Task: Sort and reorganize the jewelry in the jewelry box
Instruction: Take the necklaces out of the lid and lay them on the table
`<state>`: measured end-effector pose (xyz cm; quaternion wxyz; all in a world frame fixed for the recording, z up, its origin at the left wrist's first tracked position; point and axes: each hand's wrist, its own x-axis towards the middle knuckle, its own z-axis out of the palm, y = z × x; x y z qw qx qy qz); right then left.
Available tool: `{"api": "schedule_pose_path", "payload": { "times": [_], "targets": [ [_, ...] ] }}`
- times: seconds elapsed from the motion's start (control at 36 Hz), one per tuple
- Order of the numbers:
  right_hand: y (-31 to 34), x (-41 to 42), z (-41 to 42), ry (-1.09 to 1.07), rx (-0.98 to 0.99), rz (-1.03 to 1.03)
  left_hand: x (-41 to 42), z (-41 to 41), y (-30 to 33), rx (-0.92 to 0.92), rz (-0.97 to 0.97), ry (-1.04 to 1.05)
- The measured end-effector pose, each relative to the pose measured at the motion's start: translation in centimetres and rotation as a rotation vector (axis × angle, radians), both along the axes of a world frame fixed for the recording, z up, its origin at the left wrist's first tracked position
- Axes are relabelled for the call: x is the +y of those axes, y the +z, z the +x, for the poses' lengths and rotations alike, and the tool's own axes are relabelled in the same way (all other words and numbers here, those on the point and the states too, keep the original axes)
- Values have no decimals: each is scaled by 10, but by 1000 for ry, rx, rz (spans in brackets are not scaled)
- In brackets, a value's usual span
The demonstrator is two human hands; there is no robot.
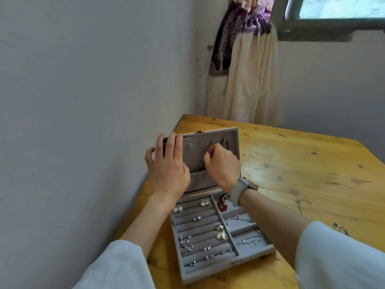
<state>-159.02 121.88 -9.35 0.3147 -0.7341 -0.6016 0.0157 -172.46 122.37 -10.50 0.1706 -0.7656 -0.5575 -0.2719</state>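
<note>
My left hand [166,165] lies flat against the raised lid [216,163] of the jewelry box [218,232], fingers straight and spread over its left edge, I judge to keep the lid upright and steady while the other hand works inside it. My right hand [221,163] is curled in front of the lid's grey lining, fingertips drawn together near the row of small hooks [214,141]; a thin chain [200,155] seems to hang just to its left, but I cannot tell whether my fingers are pinching it or only closed near it. A pale watch [242,189] sits on that wrist. The box stands open on the wooden table [312,163], close to the wall, its tray facing me. In the ring rolls on the left lie a pair of pearl studs [177,209], a ring [197,219], several small silver earrings and a pale drop pair [220,233], each tucked into its own slot so nothing tangles. The compartments on the right hold a red bead piece [222,204] and silver chains [239,219], one kind to a cell. Two loose pieces [303,205] wait on the table to the right of the box, so the sorting is, by my reckoning, well along but not finished; hanging a fine chain calls for a light, exact touch
</note>
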Motion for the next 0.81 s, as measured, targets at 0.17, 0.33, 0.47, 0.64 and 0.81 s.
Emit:
{"api": "schedule_pose_path", "payload": {
  "times": [0.17, 0.33, 0.47, 0.64, 0.81],
  "targets": [
    [22, 1, 6, 121, 207, 124, 5, -3, -1, -19, 16, -87],
    [52, 3, 17, 241, 305, 197, 14, -10, 0, -7, 65, -188],
    [73, 1, 21, 315, 360, 215, 17, -11, 5, -40, 86, -309],
    [97, -5, 19, 381, 465, 275, 16, -10, 9, -64, 61, -349],
    [127, -25, 15, 433, 536, 330, 10, -8, 12, -82, 70, -306]
  ]
}}
